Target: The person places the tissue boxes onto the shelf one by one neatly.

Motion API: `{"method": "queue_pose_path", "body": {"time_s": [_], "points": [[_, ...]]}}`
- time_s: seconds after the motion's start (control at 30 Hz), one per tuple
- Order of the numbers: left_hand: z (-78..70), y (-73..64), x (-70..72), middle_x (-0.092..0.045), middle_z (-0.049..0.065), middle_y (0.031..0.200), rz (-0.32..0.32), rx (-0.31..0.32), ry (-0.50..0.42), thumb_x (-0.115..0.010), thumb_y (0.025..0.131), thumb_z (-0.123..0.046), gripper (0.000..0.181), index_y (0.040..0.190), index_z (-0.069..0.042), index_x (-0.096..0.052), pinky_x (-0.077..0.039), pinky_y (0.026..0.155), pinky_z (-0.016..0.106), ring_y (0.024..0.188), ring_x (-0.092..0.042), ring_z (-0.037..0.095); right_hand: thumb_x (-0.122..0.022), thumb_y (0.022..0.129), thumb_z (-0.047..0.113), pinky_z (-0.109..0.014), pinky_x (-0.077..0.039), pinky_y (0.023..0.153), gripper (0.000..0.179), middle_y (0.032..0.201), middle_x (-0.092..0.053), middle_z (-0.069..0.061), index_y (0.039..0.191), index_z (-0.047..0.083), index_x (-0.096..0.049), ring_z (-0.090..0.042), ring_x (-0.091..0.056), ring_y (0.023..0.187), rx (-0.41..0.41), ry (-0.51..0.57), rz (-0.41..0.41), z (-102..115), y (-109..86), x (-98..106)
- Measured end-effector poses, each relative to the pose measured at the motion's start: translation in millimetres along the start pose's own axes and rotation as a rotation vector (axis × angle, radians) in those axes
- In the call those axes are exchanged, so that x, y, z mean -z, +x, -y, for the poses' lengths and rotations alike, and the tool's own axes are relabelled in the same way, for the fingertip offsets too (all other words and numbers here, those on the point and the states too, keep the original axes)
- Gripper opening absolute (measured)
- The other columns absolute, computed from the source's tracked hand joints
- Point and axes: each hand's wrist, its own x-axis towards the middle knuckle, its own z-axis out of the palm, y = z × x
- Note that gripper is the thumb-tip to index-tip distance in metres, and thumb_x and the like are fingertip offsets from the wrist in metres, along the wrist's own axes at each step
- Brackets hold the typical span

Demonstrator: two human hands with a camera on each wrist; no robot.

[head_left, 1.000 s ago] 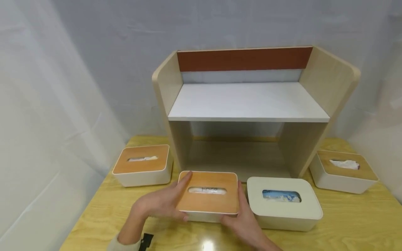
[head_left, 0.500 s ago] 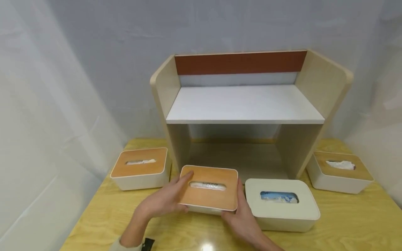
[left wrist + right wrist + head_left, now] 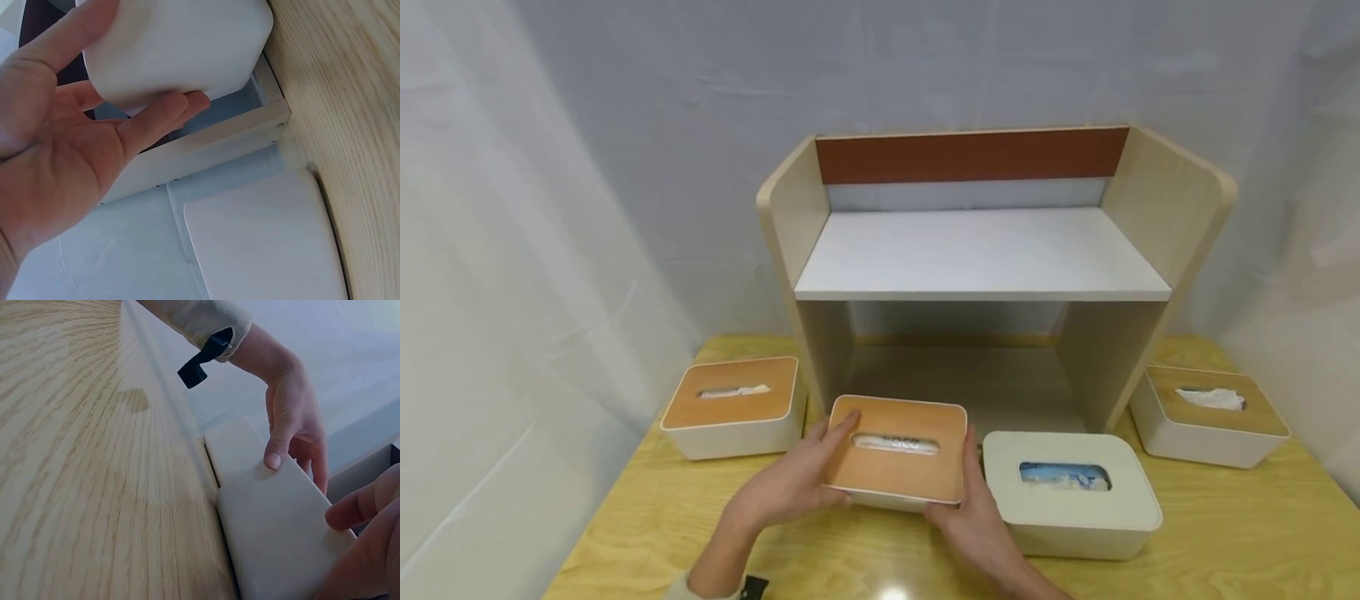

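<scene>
Both hands hold a tissue box (image 3: 898, 477) with an orange wood-look lid and white sides, in front of the shelf. My left hand (image 3: 793, 485) grips its left end, thumb over the lid's edge. My right hand (image 3: 973, 517) grips the opposite end, thumb at the front side. In the left wrist view, fingers of the left hand (image 3: 75, 144) lie along the white box wall. The right wrist view shows the white front (image 3: 275, 531) between both hands, close to the tabletop. Whether the box touches the table cannot be told. Its lid tilts slightly.
A two-level shelf (image 3: 985, 258) stands behind. An all-white tissue box (image 3: 1067, 508) sits close on the right. Another orange-lidded box (image 3: 737, 408) is left of the shelf, and a brown-lidded one (image 3: 1217, 417) is at its right. Pale curtains surround the wooden table (image 3: 1225, 533).
The held tissue box has tilted and turned slightly, and its front side shows less than before. Both hands have kept their grip. The head view has shifted a little.
</scene>
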Motion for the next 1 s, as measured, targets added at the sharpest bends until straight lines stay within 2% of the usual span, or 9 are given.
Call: {"method": "queue_pose_path", "body": {"time_s": [0.23,0.33,0.47,0.57,0.67,0.8,0.83,0.97,1.0], "points": [[0.6,-2.7,0.6,-0.011,0.040,0.156,0.012,-0.023,0.009,-0.074,0.089,-0.015,0.091,0.159,-0.003,-0.016,-0.029,0.110,0.065,0.142,-0.018,0.055,-0.067,0.078,0.001,-0.039,-0.041,0.100,0.117,0.163,0.016,-0.020,0.156,0.010,0.020,-0.036,-0.023,0.143,-0.015,0.009,0.001,-0.5,-2.2,-2.8],[1.2,-2.3,0.9,-0.011,0.037,0.157,0.020,-0.040,0.009,-0.072,0.091,-0.017,0.089,0.158,0.000,-0.015,-0.027,0.111,0.064,0.144,-0.015,0.053,-0.067,0.084,0.004,-0.053,-0.026,0.113,0.112,0.163,0.015,-0.021,0.156,0.007,0.018,-0.039,-0.010,0.148,0.026,0.018,-0.003,-1.6,-6.4,-3.3],[1.7,-1.7,1.3,-0.009,0.035,0.158,0.029,-0.061,0.014,-0.071,0.092,-0.019,0.089,0.157,0.002,-0.014,-0.026,0.112,0.063,0.145,-0.013,0.053,-0.068,0.086,0.007,-0.063,-0.009,0.116,0.111,0.163,0.012,-0.023,0.156,0.005,0.017,-0.043,0.004,0.149,0.046,0.010,-0.012,-1.9,-14.8,-4.6],[1.7,-0.1,1.6,-0.008,0.033,0.159,0.033,-0.066,0.021,-0.070,0.092,-0.018,0.090,0.158,0.001,-0.012,-0.025,0.112,0.063,0.145,-0.011,0.052,-0.069,0.084,0.006,-0.059,-0.010,0.116,0.112,0.163,0.009,-0.024,0.156,0.004,0.016,-0.042,-0.002,0.148,0.029,-0.001,-0.034,-0.4,-18.6,-5.5],[1.5,0.8,2.3,-0.007,0.031,0.160,0.035,-0.059,0.019,-0.070,0.092,-0.018,0.090,0.158,0.000,-0.011,-0.024,0.112,0.063,0.146,-0.010,0.051,-0.069,0.082,0.004,-0.037,-0.014,0.118,0.111,0.163,0.005,-0.025,0.156,0.001,0.013,-0.041,-0.006,0.148,0.018,0.010,-0.052,0.1,-21.9,-6.3],[0.8,-0.1,2.9,-0.007,0.028,0.162,0.042,-0.040,0.000,-0.070,0.092,-0.019,0.090,0.159,-0.003,-0.011,-0.022,0.113,0.063,0.147,-0.008,0.050,-0.069,0.082,0.003,-0.009,-0.018,0.105,0.108,0.163,0.000,-0.027,0.155,-0.004,0.010,-0.042,-0.011,0.147,0.027,0.054,-0.053,-2.2,-27.0,-8.4],[0.7,-0.2,3.0,-0.007,0.028,0.162,0.043,-0.038,-0.004,-0.070,0.092,-0.019,0.090,0.159,-0.003,-0.011,-0.022,0.113,0.064,0.147,-0.008,0.050,-0.069,0.083,0.003,-0.010,-0.019,0.104,0.107,0.163,0.000,-0.028,0.155,-0.005,0.010,-0.043,-0.012,0.147,0.022,0.066,-0.049,-2.5,-27.9,-8.6],[2.1,-1.4,1.5,-0.008,0.029,0.161,0.037,-0.024,-0.022,-0.072,0.092,-0.020,0.091,0.159,-0.005,-0.013,-0.025,0.112,0.064,0.146,-0.011,0.050,-0.068,0.085,0.003,-0.033,-0.023,0.113,0.107,0.162,0.003,-0.028,0.155,-0.003,0.011,-0.046,-0.011,0.146,0.007,0.101,-0.031,-3.6,-28.8,-8.4],[2.7,-1.1,1.3,-0.008,0.029,0.161,0.031,-0.017,-0.025,-0.072,0.091,-0.020,0.091,0.159,-0.006,-0.014,-0.025,0.112,0.064,0.146,-0.012,0.050,-0.068,0.085,0.003,-0.033,-0.023,0.113,0.107,0.163,0.004,-0.028,0.156,-0.002,0.012,-0.047,-0.010,0.146,0.003,0.101,-0.030,-3.4,-28.6,-8.1]]}}
